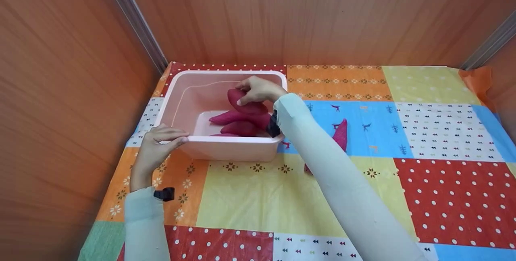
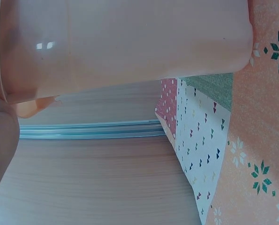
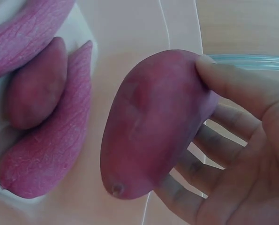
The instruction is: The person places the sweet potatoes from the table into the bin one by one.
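Observation:
A pale pink plastic tub (image 1: 234, 151) stands at the back left of the cloth. My right hand (image 1: 261, 88) grips a smooth, dark red mango (image 3: 148, 126) inside the tub's opening, above the other pieces. Below it lie a long, wrinkled magenta sweet potato (image 1: 225, 117) and a second red mango (image 1: 238, 128). Another sweet potato (image 3: 55, 145) shows beside that mango in the right wrist view. My left hand (image 1: 153, 148) pinches the tub's rim at its near left corner; the wrist camera sees mostly the tub's outer wall (image 2: 130, 42).
Right of the tub a sweet potato (image 1: 341, 134) lies on the patchwork cloth (image 1: 242, 196), partly behind my right forearm. A small magenta end (image 1: 307, 169) peeks out on the forearm's other side. Wood-look panels (image 1: 302, 15) close off the back and left.

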`<state>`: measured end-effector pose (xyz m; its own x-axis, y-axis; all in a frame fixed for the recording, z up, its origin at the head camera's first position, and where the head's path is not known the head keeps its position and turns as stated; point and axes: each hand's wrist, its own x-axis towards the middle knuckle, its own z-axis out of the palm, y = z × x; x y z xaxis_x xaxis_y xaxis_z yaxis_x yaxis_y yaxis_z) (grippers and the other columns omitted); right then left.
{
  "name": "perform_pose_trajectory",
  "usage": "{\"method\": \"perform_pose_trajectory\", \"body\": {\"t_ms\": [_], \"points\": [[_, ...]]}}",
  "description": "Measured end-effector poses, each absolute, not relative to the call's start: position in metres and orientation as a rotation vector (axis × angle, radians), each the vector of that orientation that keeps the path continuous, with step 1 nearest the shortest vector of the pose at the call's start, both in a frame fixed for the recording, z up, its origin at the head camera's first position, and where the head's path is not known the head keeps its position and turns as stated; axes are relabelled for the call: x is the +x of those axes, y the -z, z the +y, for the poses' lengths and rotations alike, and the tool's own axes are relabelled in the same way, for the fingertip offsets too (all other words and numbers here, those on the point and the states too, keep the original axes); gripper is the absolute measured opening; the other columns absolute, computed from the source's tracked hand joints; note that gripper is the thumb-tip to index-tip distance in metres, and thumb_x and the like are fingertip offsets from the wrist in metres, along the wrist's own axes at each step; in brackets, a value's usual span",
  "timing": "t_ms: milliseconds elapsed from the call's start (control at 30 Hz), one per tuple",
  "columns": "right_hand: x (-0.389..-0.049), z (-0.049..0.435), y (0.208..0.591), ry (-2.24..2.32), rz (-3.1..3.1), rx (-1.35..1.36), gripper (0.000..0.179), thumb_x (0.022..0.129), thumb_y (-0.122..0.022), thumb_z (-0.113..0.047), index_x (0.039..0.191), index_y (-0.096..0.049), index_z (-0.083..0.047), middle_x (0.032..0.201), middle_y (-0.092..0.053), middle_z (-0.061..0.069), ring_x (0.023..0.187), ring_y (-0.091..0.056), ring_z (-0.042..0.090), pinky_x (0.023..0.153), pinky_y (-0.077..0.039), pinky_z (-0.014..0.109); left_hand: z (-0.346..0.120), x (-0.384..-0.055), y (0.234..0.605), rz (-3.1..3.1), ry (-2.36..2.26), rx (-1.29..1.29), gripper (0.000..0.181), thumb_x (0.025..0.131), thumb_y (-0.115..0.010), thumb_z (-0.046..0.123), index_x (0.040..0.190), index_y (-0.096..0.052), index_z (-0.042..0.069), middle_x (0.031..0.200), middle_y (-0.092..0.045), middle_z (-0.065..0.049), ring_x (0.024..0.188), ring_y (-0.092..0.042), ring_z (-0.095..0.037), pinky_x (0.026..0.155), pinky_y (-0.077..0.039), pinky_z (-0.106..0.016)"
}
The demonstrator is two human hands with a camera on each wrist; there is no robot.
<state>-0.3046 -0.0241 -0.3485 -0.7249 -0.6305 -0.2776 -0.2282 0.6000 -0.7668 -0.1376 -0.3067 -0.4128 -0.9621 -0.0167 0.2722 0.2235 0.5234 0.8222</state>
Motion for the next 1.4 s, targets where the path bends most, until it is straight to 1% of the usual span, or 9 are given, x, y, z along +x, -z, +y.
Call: {"method": "perform_pose_trajectory", "body": {"t_ms": [133, 400, 533, 700, 833, 933, 1033, 1233, 1400], "points": [[-0.304, -0.023, 0.349, 0.961, 2.294, -0.692, 0.061, 0.087, -0.071, -0.015, 0.142, -0.047, -0.011, 0.134, -0.054, 0.012, 0.119, -0.050, 0.027, 0.098, -0.049, 0.039, -0.307, -0.137, 0.414, -2.527, 1.431, -0.166, 0.021, 0.079, -0.079, 0.017, 0.099, -0.077, 0.009, 0.096, -0.074, 0.006, 0.101, -0.053, -0.005, 0.099, -0.029, -0.043], [-0.302, -0.023, 0.354, 0.928, 2.285, -0.657, 0.055, 0.089, -0.069, -0.017, 0.140, -0.050, -0.013, 0.138, -0.054, 0.011, 0.123, -0.052, 0.026, 0.101, -0.046, 0.039, -0.305, -0.136, 0.416, -2.521, 1.459, -0.175, 0.022, 0.079, -0.078, 0.014, 0.099, -0.077, 0.006, 0.094, -0.073, 0.010, 0.097, -0.053, -0.006, 0.096, -0.029, -0.038], [-0.301, -0.024, 0.355, 0.887, 2.302, -0.654, 0.053, 0.089, -0.068, -0.020, 0.139, -0.051, -0.013, 0.136, -0.055, 0.011, 0.122, -0.052, 0.026, 0.102, -0.046, 0.039, -0.305, -0.136, 0.416, -2.517, 1.458, -0.180, 0.021, 0.080, -0.078, 0.015, 0.099, -0.077, 0.006, 0.095, -0.074, 0.008, 0.099, -0.054, -0.006, 0.097, -0.030, -0.039], [-0.300, -0.023, 0.354, 0.884, 2.305, -0.646, 0.051, 0.089, -0.068, -0.021, 0.137, -0.052, -0.013, 0.133, -0.056, 0.011, 0.120, -0.053, 0.026, 0.102, -0.046, 0.040, -0.305, -0.136, 0.415, -2.512, 1.455, -0.177, 0.019, 0.080, -0.078, 0.014, 0.098, -0.078, 0.009, 0.096, -0.075, 0.001, 0.099, -0.054, -0.006, 0.098, -0.030, -0.039], [-0.300, -0.022, 0.352, 0.903, 2.292, -0.634, 0.052, 0.089, -0.069, -0.022, 0.138, -0.052, -0.013, 0.134, -0.056, 0.011, 0.121, -0.053, 0.026, 0.102, -0.045, 0.041, -0.302, -0.136, 0.413, -2.506, 1.447, -0.184, 0.019, 0.079, -0.078, 0.010, 0.097, -0.077, 0.004, 0.096, -0.074, -0.008, 0.097, -0.054, -0.004, 0.096, -0.030, -0.036], [-0.301, -0.021, 0.351, 0.916, 2.286, -0.638, 0.052, 0.089, -0.068, -0.022, 0.137, -0.052, -0.011, 0.133, -0.057, 0.011, 0.120, -0.054, 0.026, 0.101, -0.046, 0.039, -0.302, -0.137, 0.412, -2.505, 1.432, -0.189, 0.018, 0.079, -0.078, 0.008, 0.096, -0.076, 0.002, 0.096, -0.074, -0.011, 0.095, -0.053, -0.004, 0.094, -0.031, -0.035], [-0.301, -0.020, 0.348, 0.946, 2.278, -0.622, 0.052, 0.089, -0.069, -0.022, 0.136, -0.053, -0.011, 0.131, -0.058, 0.010, 0.117, -0.055, 0.025, 0.098, -0.048, 0.037, -0.302, -0.137, 0.412, -2.506, 1.431, -0.191, 0.017, 0.079, -0.078, 0.009, 0.096, -0.077, 0.004, 0.095, -0.074, -0.009, 0.094, -0.054, -0.004, 0.093, -0.032, -0.035], [-0.301, -0.017, 0.343, 0.985, 2.280, -0.581, 0.051, 0.089, -0.069, -0.024, 0.136, -0.053, -0.012, 0.131, -0.058, 0.010, 0.114, -0.055, 0.025, 0.097, -0.049, 0.040, -0.306, -0.136, 0.412, -2.514, 1.456, -0.181, 0.018, 0.081, -0.077, 0.013, 0.098, -0.077, 0.007, 0.097, -0.074, 0.000, 0.098, -0.054, -0.006, 0.096, -0.032, -0.039], [-0.302, -0.013, 0.339, 0.974, 2.298, -0.573, 0.051, 0.088, -0.070, -0.027, 0.135, -0.054, -0.014, 0.132, -0.058, 0.008, 0.116, -0.056, 0.025, 0.095, -0.050, 0.039, -0.307, -0.136, 0.412, -2.506, 1.464, -0.183, 0.018, 0.081, -0.077, 0.012, 0.099, -0.077, 0.007, 0.097, -0.074, -0.002, 0.096, -0.055, -0.008, 0.092, -0.034, -0.036]]}}
